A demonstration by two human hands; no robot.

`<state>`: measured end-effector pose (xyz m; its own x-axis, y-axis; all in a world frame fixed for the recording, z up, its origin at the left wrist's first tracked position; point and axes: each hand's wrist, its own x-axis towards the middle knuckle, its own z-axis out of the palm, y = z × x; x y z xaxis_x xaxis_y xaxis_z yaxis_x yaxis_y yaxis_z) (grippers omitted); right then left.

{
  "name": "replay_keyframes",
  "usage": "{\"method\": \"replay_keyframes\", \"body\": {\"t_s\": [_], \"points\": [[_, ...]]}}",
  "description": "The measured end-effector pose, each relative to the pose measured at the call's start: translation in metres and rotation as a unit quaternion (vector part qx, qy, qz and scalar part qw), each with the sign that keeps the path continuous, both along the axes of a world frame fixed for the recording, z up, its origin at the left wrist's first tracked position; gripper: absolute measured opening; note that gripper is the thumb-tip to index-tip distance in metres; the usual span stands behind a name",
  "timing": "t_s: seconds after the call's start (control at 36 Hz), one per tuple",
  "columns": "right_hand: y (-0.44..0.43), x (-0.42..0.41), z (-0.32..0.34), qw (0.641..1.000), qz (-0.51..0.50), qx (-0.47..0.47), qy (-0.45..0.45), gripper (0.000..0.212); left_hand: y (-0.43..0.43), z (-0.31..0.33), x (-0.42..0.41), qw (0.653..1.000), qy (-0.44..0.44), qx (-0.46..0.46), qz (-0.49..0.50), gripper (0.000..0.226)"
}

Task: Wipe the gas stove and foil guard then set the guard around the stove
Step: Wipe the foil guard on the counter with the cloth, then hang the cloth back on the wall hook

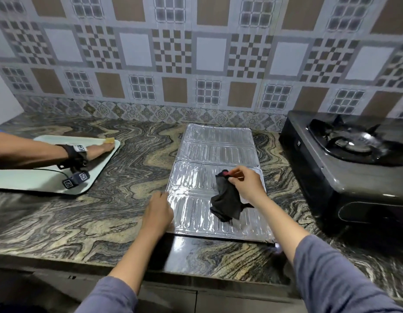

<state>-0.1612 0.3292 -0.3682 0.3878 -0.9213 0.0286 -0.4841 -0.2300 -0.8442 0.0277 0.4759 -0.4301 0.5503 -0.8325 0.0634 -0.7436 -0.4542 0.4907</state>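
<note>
Embossed aluminium foil guard (pixel 215 177) is lying flat on the marbled countertop (pixel 83 222), its hinged panels folded out and its long axis running away from the person toward the tiled wall (pixel 196 64). The left hand (pixel 158 211) is pressing down on the guard's near left edge, fingers curled and holding nothing. The right hand (pixel 246 185) is pinching a black cloth (pixel 227 199) between fingertips, with the cloth hanging onto the near panels. The gas stove (pixel 345 168) is sitting to the right of the guard, close but apart, so the right hand is the nearer one to it. Wiping of the guard appears to be in progress; placing it around the stove is not yet done. Open counter is lying behind and left of the guard; room beyond the stove is cut off by the frame. At far left, another person's arm (pixel 37 152) is resting on a pale board (pixel 98 163), well apart.
</note>
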Motion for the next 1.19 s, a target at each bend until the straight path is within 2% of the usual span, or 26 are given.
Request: {"method": "replay_keyframes", "body": {"t_s": [0.08, 0.19, 0.36, 0.53, 0.75, 0.89, 1.06, 1.19], "points": [[0.000, -0.002, 0.023, 0.999, 0.043, -0.029, 0.003, 0.005, -0.015, 0.035, -0.015, 0.995, 0.040, -0.070, -0.051, 0.039], [-0.001, -0.008, 0.051, 0.994, 0.101, -0.046, -0.008, 0.007, -0.038, 0.084, -0.032, 0.972, 0.108, -0.160, -0.137, 0.040], [-0.004, -0.015, 0.083, 0.986, 0.130, -0.089, -0.048, 0.011, -0.055, 0.123, -0.049, 0.944, 0.142, -0.180, -0.236, 0.035], [-0.006, -0.020, 0.108, 0.981, 0.120, -0.136, -0.072, 0.013, -0.058, 0.133, -0.057, 0.923, 0.180, -0.192, -0.282, 0.020], [-0.006, -0.036, 0.125, 0.978, 0.095, -0.139, -0.120, 0.015, -0.070, 0.157, -0.067, 0.921, 0.103, -0.254, -0.276, 0.017], [-0.007, -0.044, 0.132, 0.979, 0.131, -0.094, -0.128, 0.014, -0.074, 0.175, -0.068, 0.921, 0.057, -0.298, -0.245, 0.018], [-0.009, -0.050, 0.119, 0.983, 0.165, -0.043, -0.068, 0.023, -0.073, 0.190, -0.062, 0.919, 0.067, -0.337, -0.196, 0.014], [-0.006, -0.048, 0.113, 0.986, 0.136, -0.079, -0.064, 0.010, -0.066, 0.196, -0.059, 0.913, 0.079, -0.350, -0.194, 0.011]]}}
